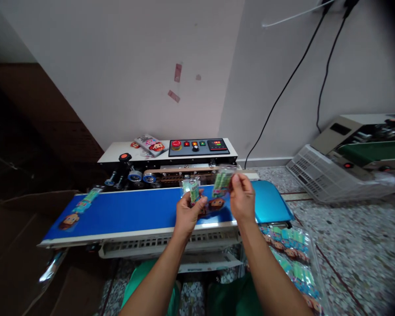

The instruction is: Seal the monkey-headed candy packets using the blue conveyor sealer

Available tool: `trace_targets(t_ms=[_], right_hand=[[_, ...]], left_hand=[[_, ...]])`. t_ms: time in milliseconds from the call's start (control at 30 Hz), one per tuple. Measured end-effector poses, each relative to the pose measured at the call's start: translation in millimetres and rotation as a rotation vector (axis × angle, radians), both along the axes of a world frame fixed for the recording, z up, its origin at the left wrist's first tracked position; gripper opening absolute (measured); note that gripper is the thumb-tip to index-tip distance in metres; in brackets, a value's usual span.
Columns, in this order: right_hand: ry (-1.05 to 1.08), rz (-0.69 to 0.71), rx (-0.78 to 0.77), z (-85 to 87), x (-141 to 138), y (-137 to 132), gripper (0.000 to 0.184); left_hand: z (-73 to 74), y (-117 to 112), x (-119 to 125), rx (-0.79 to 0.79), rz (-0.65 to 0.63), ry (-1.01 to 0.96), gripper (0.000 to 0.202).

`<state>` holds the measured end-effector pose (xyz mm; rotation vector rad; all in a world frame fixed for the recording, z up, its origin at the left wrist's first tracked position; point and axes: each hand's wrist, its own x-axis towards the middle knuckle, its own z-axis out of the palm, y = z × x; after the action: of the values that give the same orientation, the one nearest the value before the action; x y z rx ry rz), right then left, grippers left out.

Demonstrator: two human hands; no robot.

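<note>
My left hand (188,213) is closed round several small clear packets (194,191) with green strips and a cartoon head inside. To its right, my right hand (242,199) pinches the edge of a single clear packet (223,181), upright, with green strips and a brown-haired cartoon head at its lower end. Both hands are over the blue conveyor belt (134,213) of a band sealing machine. Another such packet (82,208) lies on the belt's left end. Behind the belt, the sealer's control panel (199,147) shows lit buttons and red digits.
A clear tray (311,245) of similar packets stands at lower right. A cardboard box (29,206) is beyond the belt's left end. Printed pouches (151,145) lie on the machine top. At right, a white plastic crate (311,175) sits beside another machine (362,145); black cables (289,83) hang along the wall.
</note>
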<state>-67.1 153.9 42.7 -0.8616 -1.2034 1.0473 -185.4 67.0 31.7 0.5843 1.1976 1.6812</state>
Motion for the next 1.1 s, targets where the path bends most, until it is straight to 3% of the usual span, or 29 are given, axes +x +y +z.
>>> trace_targets(t_ms=[67,167,267,367,500,633,733,933,1033,1100], right_hand=[[-0.154,-0.194,0.06,-3.0,19.2,14.6,0.032],[-0.554,-0.421,0.103,-11.2,48.1,34.9,0.033],[-0.902,-0.517,0.038,-24.2,64.4,49.9,0.031],[-1.073,-0.528,-0.032,-33.2,66.7,57.9,0.031],[-0.949,-0.406,-0.032,-27.8,53.3,50.9,0.032],[-0.733,-0.123,0.056,-12.7,25.6,21.9,0.034],[-0.664,-0.017,0.078,-5.2,6.7,-0.4,0.034],[-0.486,-0.033,0.086,-3.6,3.6,-7.8,0.032],[-0.417,-0.162,0.067,-9.2,25.1,11.1,0.034],[-0.491,-0.285,0.054,-15.1,44.2,28.1,0.036]], left_hand=[[0.4,-0.5,-1.1,0.002,0.001,-0.01,0.043],[0.4,-1.3,-1.6,0.025,-0.021,-0.013,0.04],[-0.9,-2.0,-1.0,0.034,-0.045,-0.006,0.036],[-2.5,-2.5,-0.9,0.014,-0.044,-0.001,0.037],[-3.3,-1.9,-1.3,-0.03,-0.084,0.023,0.042],[-4.6,0.7,-1.9,-0.041,-0.146,0.02,0.045],[-5.6,2.0,-4.1,-0.066,-0.136,0.007,0.046],[-3.1,1.0,-7.0,0.038,-0.029,0.021,0.033],[0.1,-1.8,-10.0,0.121,-0.007,0.074,0.029],[1.8,-4.6,-13.6,0.153,0.002,0.109,0.026]])
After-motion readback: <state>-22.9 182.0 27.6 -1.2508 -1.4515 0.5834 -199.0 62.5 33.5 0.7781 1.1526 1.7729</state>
